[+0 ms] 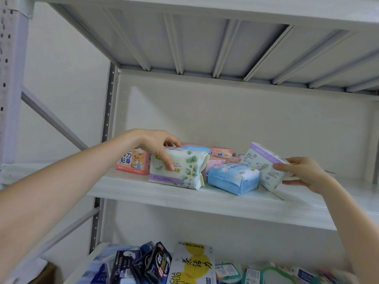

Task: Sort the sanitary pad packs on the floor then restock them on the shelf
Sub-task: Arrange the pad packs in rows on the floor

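The left hand (155, 144) grips the leaf-print pack (180, 169) from above; it stands on the shelf (143, 187) at 9 o'clock of the blue pack (233, 178). The right hand (301, 173) pinches a purple-edged pack (262, 162), tilted, at the blue pack's 3 o'clock. It seems best to steady the leaf-print pack, then lower the tilted one squarely onto bare shelf.

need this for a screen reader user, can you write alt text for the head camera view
A person's left hand grips a white leaf-print pack standing on a white metal shelf, while the right hand holds a tilted white-and-purple pack. A blue pack lies between them, with pink packs behind. Dark packs show lower down.
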The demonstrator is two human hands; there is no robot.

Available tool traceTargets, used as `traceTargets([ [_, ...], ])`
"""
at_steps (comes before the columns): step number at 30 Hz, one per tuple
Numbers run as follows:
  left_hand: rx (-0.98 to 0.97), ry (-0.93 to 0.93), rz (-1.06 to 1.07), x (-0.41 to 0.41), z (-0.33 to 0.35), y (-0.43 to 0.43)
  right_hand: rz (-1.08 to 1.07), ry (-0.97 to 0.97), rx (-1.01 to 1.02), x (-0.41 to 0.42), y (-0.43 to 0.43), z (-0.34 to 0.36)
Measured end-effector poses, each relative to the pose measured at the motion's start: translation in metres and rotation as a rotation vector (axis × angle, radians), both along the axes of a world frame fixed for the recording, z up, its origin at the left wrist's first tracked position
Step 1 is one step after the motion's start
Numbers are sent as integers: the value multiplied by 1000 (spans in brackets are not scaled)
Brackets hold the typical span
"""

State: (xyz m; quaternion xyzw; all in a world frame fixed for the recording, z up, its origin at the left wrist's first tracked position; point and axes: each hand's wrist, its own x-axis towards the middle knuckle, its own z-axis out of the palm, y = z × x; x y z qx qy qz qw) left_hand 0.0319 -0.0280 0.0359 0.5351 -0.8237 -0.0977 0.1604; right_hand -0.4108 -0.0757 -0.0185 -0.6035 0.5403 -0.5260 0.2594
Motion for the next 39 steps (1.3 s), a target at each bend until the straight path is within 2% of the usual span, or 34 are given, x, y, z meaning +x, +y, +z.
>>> traceTargets([
  [8, -182, 150, -1, 2, -16, 20, -140, -287, -181, 6, 47, -29],
  [14, -318, 316, 46, 4, -34, 42, -202, -393, -300, 13, 89, -45],
  [19, -400, 429, 104, -4, -48, 71, -157, -446, -317, 13, 122, -50],
  [24, -391, 605, 140, -19, -59, 110, -36, -446, -275, 14, 154, -63],
  [28, -378, 621, 157, -36, -75, 155, 49, -466, -212, 14, 183, -78],
  [39, -114, 613, 266, -75, -176, 255, 84, -432, 3, 18, 285, -159],
])
